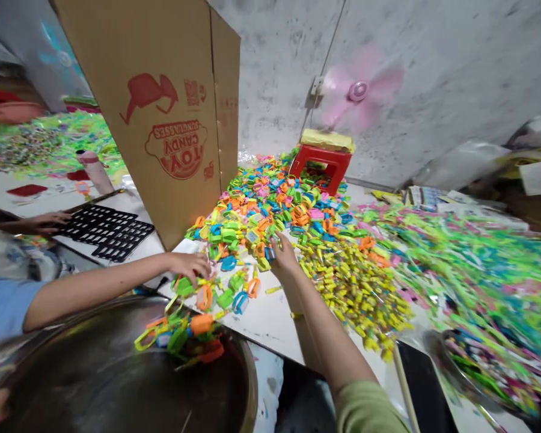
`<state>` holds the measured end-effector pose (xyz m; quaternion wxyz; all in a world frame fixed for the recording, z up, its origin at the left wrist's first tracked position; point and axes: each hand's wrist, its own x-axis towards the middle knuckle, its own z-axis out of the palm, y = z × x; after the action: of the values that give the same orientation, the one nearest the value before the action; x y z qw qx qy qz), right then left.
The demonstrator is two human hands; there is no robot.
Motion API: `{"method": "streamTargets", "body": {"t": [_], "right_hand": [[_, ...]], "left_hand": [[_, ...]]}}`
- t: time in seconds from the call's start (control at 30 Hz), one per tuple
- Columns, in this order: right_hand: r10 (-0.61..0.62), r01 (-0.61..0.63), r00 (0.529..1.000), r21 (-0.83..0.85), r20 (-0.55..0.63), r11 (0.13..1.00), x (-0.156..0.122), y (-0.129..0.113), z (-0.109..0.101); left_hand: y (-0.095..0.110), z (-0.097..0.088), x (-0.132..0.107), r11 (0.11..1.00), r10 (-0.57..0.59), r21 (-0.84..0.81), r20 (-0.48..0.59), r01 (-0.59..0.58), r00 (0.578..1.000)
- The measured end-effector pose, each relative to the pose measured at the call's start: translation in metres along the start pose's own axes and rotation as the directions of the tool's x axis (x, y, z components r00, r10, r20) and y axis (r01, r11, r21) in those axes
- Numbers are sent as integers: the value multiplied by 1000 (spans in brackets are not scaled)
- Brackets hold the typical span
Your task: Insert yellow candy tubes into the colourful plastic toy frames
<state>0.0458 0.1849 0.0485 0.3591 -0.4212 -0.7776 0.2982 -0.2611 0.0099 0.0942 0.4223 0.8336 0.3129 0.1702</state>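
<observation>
My right hand (285, 254), at the end of a bare forearm from a green sleeve, reaches into the heap of colourful toy watches (270, 198). Its fingers are curled, and a blue toy watch (269, 254) shows against them. Small yellow-capped pieces (356, 288) lie piled right beside my forearm. My left hand is out of view. Another person's hand (192, 266), from a blue sleeve, rests over watches at the table edge. Below it, more watches (184, 337) hang over or lie in a big dark metal basin (94, 373).
A tall cardboard box (162, 120) stands left of the heap. Behind are a red stool (322, 165) and a spinning pink fan (357, 91). Green and pink strips (478, 258) cover the right side. A phone (421, 385) lies near the front edge; black trays (103, 228) are at left.
</observation>
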Motion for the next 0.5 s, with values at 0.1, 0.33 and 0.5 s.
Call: {"method": "streamTargets", "body": {"t": [0.1,0.33,0.5], "right_hand": [[21,-21,999,-7,-24,1000,25,9,33],[-25,25,1000,-1,-20,1000,-10,-9,81],[-149,143,981,57,122,988,-68,-48,97]], "left_hand": [[13,17,-12,995,91,16,172,-95,981],[12,55,-47,968,248,-158,517,-194,819],[31,27,-54,996,75,-85,540,-34,838]]}}
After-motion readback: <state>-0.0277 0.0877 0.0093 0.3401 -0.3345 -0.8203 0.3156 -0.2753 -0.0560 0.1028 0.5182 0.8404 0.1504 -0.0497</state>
